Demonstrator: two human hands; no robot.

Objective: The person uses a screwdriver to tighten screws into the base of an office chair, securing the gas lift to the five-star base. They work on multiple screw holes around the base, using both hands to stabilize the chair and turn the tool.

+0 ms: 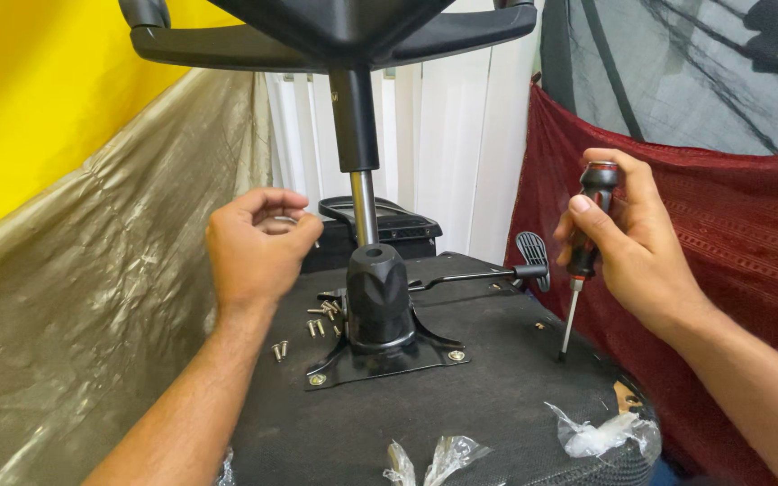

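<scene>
Right hand (628, 238) wrapped around screwdriver (584, 247), tip down on upturned seat (497, 396), right of mounting plate (380, 346). Left hand (254, 247) curled, pinching something small, unidentifiable, above-left of plate. Loose screws (303, 333) just left of plate.

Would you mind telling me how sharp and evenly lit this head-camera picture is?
Head view: soft, even light, no harsh shadows; the mounting plate and loose screws are sharp; mild sheen on the plastic sheet; the left hand and the right hand holding the screwdriver show no motion blur.
</scene>
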